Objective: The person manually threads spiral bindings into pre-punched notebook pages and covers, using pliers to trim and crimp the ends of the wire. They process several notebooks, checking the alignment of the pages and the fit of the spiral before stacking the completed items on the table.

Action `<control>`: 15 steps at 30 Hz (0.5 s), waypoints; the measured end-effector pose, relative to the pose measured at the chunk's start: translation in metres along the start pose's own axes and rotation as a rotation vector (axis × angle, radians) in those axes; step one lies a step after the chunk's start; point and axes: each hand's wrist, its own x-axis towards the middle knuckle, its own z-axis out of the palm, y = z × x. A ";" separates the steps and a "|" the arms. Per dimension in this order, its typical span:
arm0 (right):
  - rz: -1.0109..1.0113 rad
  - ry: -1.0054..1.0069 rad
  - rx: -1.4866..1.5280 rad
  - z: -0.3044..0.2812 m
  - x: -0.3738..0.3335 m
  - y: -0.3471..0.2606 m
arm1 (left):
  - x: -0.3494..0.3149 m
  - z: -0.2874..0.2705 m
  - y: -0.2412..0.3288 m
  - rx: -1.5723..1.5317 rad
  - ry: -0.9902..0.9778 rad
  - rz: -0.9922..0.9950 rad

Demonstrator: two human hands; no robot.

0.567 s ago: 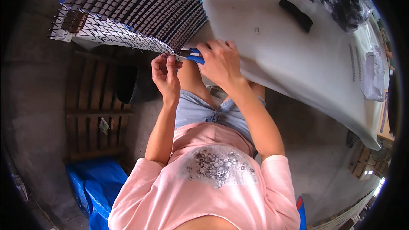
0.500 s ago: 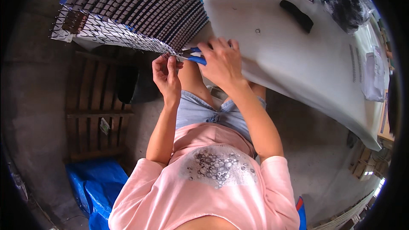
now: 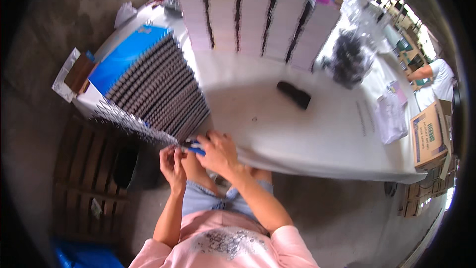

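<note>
My right hand (image 3: 218,154) grips a blue-handled tool (image 3: 194,147) at the near edge of the white table (image 3: 297,134). My left hand (image 3: 172,161) pinches the wire spiral end at the lower corner of a fanned stack of spiral-bound notebooks (image 3: 148,89), whose top cover is blue. The tool's tip meets that spiral between the two hands. The exact point of contact is hidden by my fingers.
Upright stacks of notebooks with coloured covers (image 3: 258,15) stand at the table's far side. A black oblong object (image 3: 294,94) lies mid-table, a bag of dark parts (image 3: 349,57) beyond it. Cardboard box (image 3: 429,136) at right; wooden pallet (image 3: 84,168) at left. Another person (image 3: 434,72) works far right.
The view has tilted up, showing more of the table and the far stacks. Both hands stay at the notebook spiral with the blue tool.
</note>
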 end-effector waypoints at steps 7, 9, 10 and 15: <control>-0.015 -0.011 -0.036 0.009 -0.002 0.006 | -0.013 0.000 -0.011 -0.028 0.000 0.016; 0.009 0.015 -0.046 0.008 -0.004 0.009 | -0.023 0.002 -0.002 -0.097 0.008 -0.049; -0.007 -0.014 -0.046 0.005 -0.005 0.008 | -0.029 0.003 0.000 -0.153 0.021 -0.077; -0.064 -0.028 -0.150 -0.005 -0.001 0.000 | -0.047 -0.017 -0.003 -0.812 -0.192 -0.737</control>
